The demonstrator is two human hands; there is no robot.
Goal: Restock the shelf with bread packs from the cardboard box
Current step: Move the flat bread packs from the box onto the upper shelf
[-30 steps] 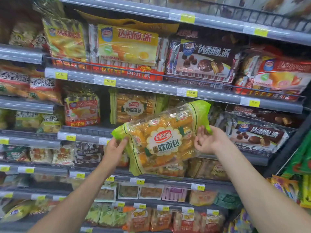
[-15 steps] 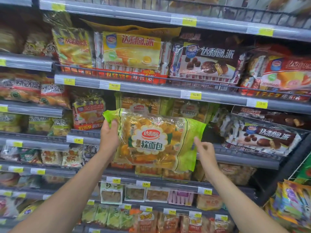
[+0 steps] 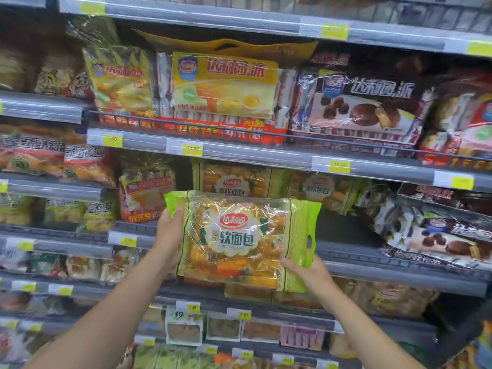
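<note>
Two hands, one bread pack [image 3: 239, 235].
The left hand [image 3: 169, 233] grips its left edge; the right hand [image 3: 311, 272] seemingly pinches its lower corner.

- A shop, a supermarket aisle by the look of it
- Long grey shelves [image 3: 266, 155] run in tiers across the whole view, each with a clear front strip
- Yellow price labels [image 3: 193, 149] sit along those strips
- Sealed snack packs [image 3: 225, 85] stand in rows, several of each kind, fronts facing out

single head view, close, facing stocked shelf [image 3: 255, 155] straight on
</note>
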